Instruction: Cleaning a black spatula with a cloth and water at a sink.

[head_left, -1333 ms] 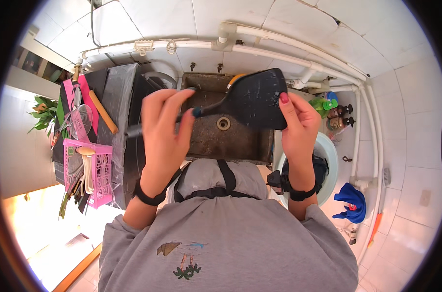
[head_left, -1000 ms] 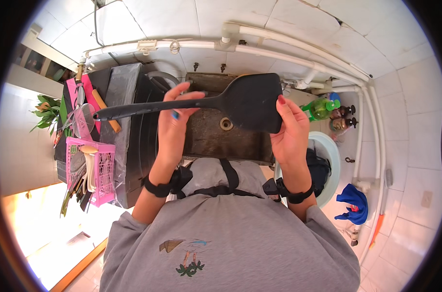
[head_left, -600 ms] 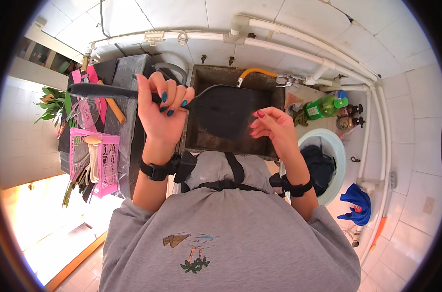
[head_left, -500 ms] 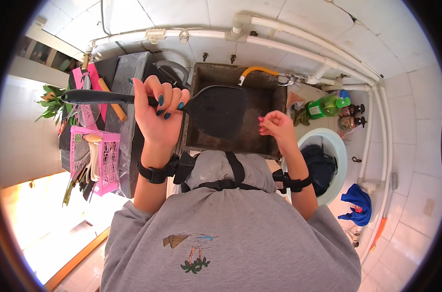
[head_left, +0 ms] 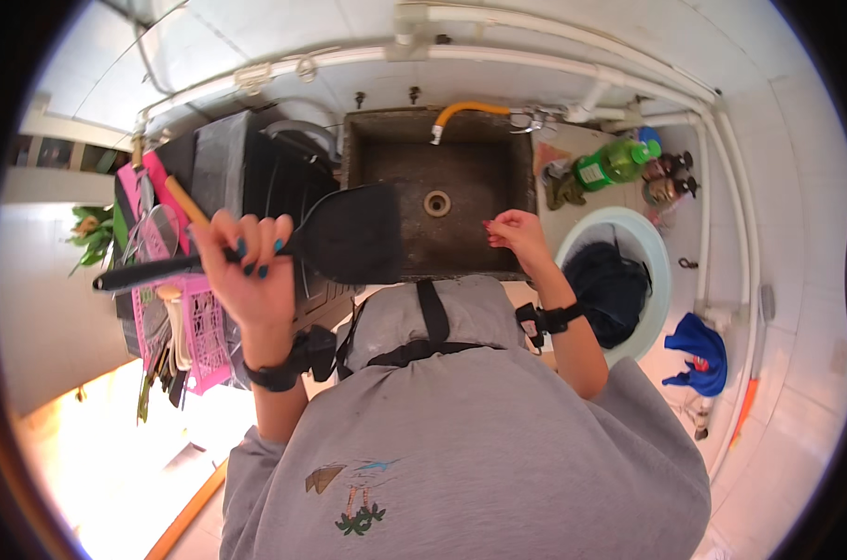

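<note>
My left hand (head_left: 251, 280) is wrapped around the handle of a black spatula (head_left: 356, 233) with a broad, flat blade. The blade points to the right and covers the near left corner of a dark stone sink (head_left: 391, 168). Over the sink's right side hovers my right hand (head_left: 524, 245), thumb and fingertips brought together, with nothing visible in them. A round drain (head_left: 437, 203) shows in the sink floor between the two hands. From the far wall, a tap with an orange hose (head_left: 484, 107) hangs over the basin.
Right of the sink stand a green bottle (head_left: 615, 166) and pump bottles (head_left: 671, 187). A pale tub (head_left: 663, 280) holds dark cloth. Farther right hangs a blue cloth (head_left: 708, 359). On the left are a pink basket (head_left: 204, 327) of utensils and a dark counter (head_left: 220, 159).
My left hand has moved left and nearer to me with the spatula, taking the blade off the middle of the sink and uncovering the drain. The head view has shifted slightly.
</note>
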`<state>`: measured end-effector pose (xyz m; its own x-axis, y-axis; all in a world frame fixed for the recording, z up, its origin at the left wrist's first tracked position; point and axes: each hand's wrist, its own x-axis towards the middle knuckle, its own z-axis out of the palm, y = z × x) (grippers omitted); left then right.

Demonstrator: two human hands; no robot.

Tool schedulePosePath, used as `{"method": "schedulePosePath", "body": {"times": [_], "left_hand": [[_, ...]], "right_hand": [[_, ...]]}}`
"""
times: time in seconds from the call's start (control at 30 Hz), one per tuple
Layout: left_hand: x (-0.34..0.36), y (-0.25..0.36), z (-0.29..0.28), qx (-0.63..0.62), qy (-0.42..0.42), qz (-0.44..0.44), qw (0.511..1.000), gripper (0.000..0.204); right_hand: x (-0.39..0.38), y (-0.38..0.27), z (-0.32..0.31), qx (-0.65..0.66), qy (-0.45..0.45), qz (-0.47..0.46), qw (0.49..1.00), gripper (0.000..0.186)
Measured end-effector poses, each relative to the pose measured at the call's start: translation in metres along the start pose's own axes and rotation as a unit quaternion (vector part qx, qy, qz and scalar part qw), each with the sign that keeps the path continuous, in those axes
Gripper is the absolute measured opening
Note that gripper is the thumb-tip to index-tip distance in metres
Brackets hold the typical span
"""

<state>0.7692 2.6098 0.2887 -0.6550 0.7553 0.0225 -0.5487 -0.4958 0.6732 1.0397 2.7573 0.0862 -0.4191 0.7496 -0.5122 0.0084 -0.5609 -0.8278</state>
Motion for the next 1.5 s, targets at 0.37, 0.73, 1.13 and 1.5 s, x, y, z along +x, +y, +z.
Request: {"method": "schedulePosePath", "body": {"times": [0.37, 0.73, 1.13, 1.5], "left_hand": [[-0.020, 0.010, -0.027, 0.050, -0.005, 0.010, 0.999, 0.035], [-0.037, 0.020, 0.011, 0.039, 0.058, 0.033, 0.997, 0.038], [-0.034, 0.023, 0.008, -0.040, 0.071, 0.056, 0.995, 0.039], [-0.013, -0.031, 0.011, -0.041, 0.104, -0.011, 0.994, 0.045]], "right_hand": [[0.100, 0.037, -0.095, -0.201, 0.246, -0.055, 0.947, 0.022], [0.177, 0.003, -0.145, -0.497, 0.380, -0.010, 0.780, 0.047], [0.104, -0.066, -0.060, -0.241, 0.390, -0.410, 0.789, 0.026], [-0.090, -0.102, 0.141, -0.372, -0.249, -0.489, 0.749, 0.013]]}}
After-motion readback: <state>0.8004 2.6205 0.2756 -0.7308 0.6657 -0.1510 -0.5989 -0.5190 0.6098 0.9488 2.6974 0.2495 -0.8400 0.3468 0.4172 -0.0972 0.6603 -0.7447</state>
